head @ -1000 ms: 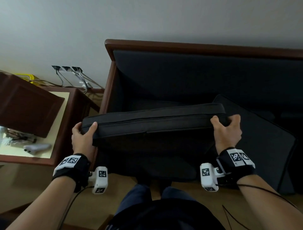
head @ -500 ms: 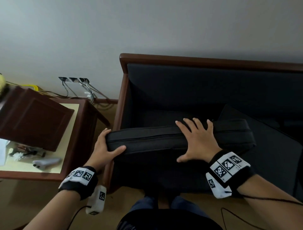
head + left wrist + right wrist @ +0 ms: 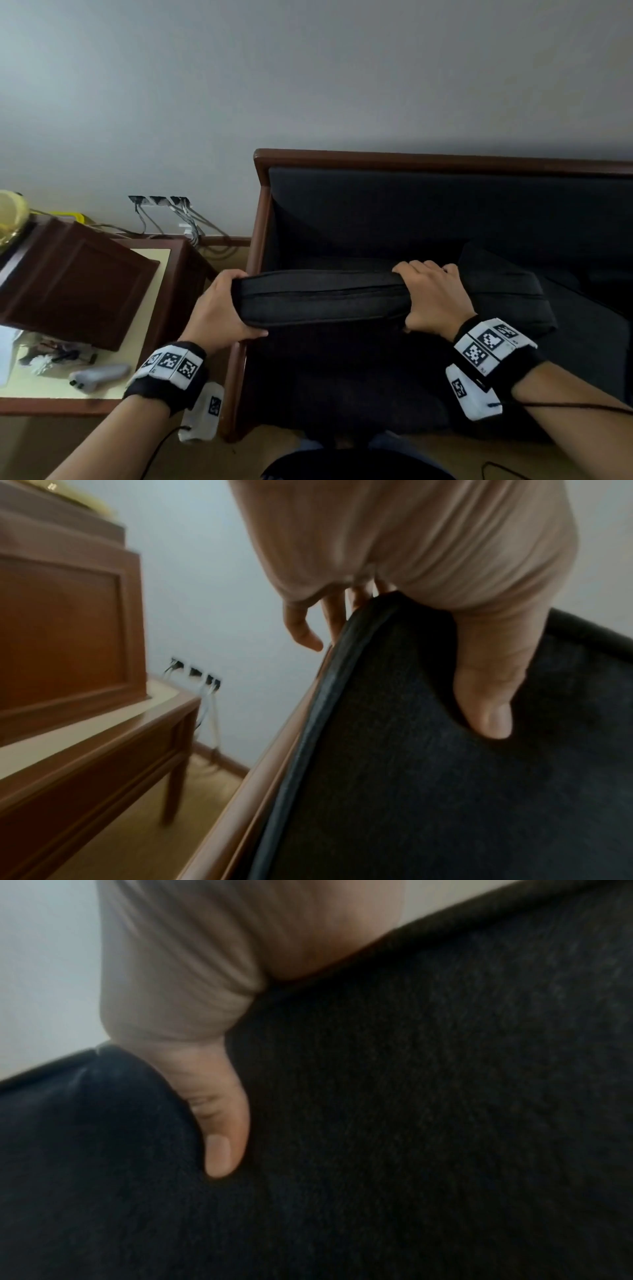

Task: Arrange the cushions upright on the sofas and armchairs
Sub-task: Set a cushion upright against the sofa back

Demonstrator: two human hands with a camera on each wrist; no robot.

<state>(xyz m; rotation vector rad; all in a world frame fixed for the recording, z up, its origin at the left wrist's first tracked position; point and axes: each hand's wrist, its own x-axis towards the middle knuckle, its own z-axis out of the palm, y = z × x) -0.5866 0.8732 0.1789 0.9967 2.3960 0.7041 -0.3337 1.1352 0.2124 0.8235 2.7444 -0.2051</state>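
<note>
Head view: cushion point(image 3: 325, 298) on edge above armchair point(image 3: 428, 164) seat, left hand point(image 3: 219, 308) gripping end, right hand point(image 3: 435, 301) clamped over top. Risk: soft cushion sags, topples forward off armchair if released before leaning on backrest.

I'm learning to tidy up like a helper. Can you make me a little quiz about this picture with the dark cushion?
1. True or false: both hands hold the dark cushion.
2. Which hand holds its end near the sofa's wooden arm: A left hand, B right hand?
3. Fill in: beside the sofa stands a wooden ___.

Key: 1 true. 2 A. 3 side table.
</note>
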